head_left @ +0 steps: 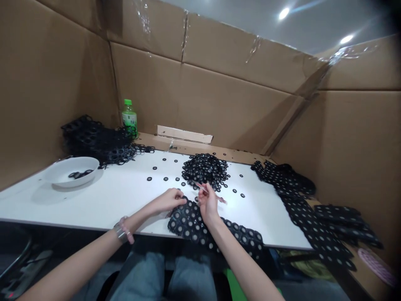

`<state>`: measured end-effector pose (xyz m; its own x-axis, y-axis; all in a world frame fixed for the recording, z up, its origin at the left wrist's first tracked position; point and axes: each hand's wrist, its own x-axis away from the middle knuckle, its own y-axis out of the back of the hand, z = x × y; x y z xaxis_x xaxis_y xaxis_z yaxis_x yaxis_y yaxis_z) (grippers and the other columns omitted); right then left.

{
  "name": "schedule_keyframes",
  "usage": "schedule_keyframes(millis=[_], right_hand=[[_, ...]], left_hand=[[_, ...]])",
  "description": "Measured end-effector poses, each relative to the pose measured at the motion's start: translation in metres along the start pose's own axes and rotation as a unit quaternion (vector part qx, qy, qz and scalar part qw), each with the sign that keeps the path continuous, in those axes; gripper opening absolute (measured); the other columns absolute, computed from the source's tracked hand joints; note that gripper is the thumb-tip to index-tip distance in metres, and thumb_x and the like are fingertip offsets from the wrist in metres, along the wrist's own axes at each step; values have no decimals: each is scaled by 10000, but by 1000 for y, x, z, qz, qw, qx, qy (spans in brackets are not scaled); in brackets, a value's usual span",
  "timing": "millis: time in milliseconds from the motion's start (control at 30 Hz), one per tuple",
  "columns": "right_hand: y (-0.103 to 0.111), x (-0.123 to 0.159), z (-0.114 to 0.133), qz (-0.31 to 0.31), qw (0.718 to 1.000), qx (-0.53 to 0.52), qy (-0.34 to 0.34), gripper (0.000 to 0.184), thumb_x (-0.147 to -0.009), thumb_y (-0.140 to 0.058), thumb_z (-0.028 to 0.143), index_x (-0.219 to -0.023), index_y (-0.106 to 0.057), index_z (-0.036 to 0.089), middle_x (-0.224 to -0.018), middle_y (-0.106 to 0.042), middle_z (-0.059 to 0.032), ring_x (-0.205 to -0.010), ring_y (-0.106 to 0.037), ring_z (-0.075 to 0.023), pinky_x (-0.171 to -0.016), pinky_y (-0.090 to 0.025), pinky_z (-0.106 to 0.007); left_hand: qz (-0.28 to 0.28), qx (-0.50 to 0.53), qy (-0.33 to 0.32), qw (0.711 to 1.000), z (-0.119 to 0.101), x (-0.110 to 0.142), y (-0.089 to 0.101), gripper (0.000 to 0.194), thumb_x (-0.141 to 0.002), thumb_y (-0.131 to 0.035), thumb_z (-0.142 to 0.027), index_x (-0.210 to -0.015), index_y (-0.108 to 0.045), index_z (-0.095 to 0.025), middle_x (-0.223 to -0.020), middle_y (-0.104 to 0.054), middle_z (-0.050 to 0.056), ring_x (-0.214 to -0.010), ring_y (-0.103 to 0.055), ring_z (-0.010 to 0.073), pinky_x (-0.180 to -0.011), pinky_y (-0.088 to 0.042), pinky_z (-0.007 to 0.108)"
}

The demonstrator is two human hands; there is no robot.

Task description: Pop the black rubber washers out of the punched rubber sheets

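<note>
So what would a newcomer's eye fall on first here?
Probably the heap of small black ring-like pieces on the white table, beyond the right hand, which holds a slim pen-like tool. Next, the dotted black sheet at the table's near edge, with the left hand at its corner. The green bottle at back left also stands out.

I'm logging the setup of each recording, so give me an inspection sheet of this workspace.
Surface: white tabletop, small round pieces scattered on it.
Job's things: black dotted sheet overhanging the near edge; slim tool; pile of round pieces beyond.
Clutter: white bowl holding dark pieces, green-capped bottle, black mesh heap at left; more dotted sheets at right.
Left hand: at the sheet's upper-left corner, apparently pinching it.
Right hand: holds the slim tool.
Cables: nothing seen on the tabletop.
Surroundings: cardboard walls, ceiling lights.
</note>
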<state>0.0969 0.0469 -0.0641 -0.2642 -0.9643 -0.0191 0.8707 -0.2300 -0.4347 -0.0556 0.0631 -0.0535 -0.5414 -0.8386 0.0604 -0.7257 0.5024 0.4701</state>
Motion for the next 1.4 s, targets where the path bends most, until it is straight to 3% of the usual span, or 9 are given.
schedule_keyframes(millis=[100, 333, 767, 1000, 1133, 1267, 1333, 1400], right_hand=[[5, 2, -6, 8, 999, 41, 11, 381, -680, -595, 389, -546, -282, 220, -377, -245, 129, -313, -186, -42, -328, -141, -173], [5, 7, -9, 43, 986, 156, 43, 266, -574, -561, 126, -453, -338, 208, -330, -342, 113, -312, -329, -56, -364, -259, -182], [6, 7, -11, 60, 969, 230, 71, 250, -594, -508, 133, -478, -304, 219, -377, -341, 101, -369, -344, -77, -421, -292, -203], [1, 14, -7, 102, 949, 276, 112, 256, -599, -538, 126, -442, -348, 196, -433, -334, 77, -442, -298, -82, -452, -227, -219], [-1, 13, -7, 97, 959, 246, 102, 262, -572, -554, 123, -424, -351, 196, -406, -350, 80, -414, -306, -75, -428, -227, -216], [8, 5, -1, 27, 981, 174, 77, 268, -699, -502, 271, -530, -299, 221, -368, -310, 103, -326, -273, -65, -358, -214, -193], [14, 3, 4, -5, 992, 110, 55, 240, -747, -490, 354, -606, -348, 221, -383, -392, 95, -318, -309, -66, -344, -227, -182], [19, 3, 8, -10, 999, 37, 21, 211, -728, -551, 394, -716, -447, 210, -478, -551, 44, -379, -443, -85, -365, -301, -181]], left_hand=[[13, 7, 22, 1000, 2, 2, 3, 343, -723, -496, -451, -555, -456, -155, -474, -386, -48, -433, -333, 86, -429, -223, 217], [4, 35, 46, 998, 8, 7, 3, 342, -732, -502, -443, -561, -484, -147, -465, -418, -37, -418, -342, 81, -405, -216, 207], [4, 48, 37, 998, 7, 8, 3, 341, -739, -509, -433, -551, -466, -152, -467, -392, -44, -435, -352, 83, -423, -243, 207], [8, 66, 20, 998, 3, 11, 4, 296, -740, -513, -397, -579, -476, -152, -494, -394, -45, -462, -360, 84, -437, -254, 200], [8, 81, 15, 997, 2, 11, 5, 268, -742, -507, -364, -578, -454, -159, -496, -363, -50, -459, -335, 80, -441, -239, 203], [0, 74, 5, 997, 4, 7, 4, 273, -730, -501, -349, -546, -423, -162, -503, -326, -54, -474, -327, 83, -454, -239, 206], [1, 60, 21, 998, 3, 4, 3, 234, -715, -496, -336, -569, -465, -156, -493, -318, -58, -463, -314, 84, -446, -231, 208], [11, 48, 44, 998, 0, -1, 3, 189, -699, -486, -314, -683, -558, -140, -485, -352, -59, -450, -319, 90, -440, -229, 212]])
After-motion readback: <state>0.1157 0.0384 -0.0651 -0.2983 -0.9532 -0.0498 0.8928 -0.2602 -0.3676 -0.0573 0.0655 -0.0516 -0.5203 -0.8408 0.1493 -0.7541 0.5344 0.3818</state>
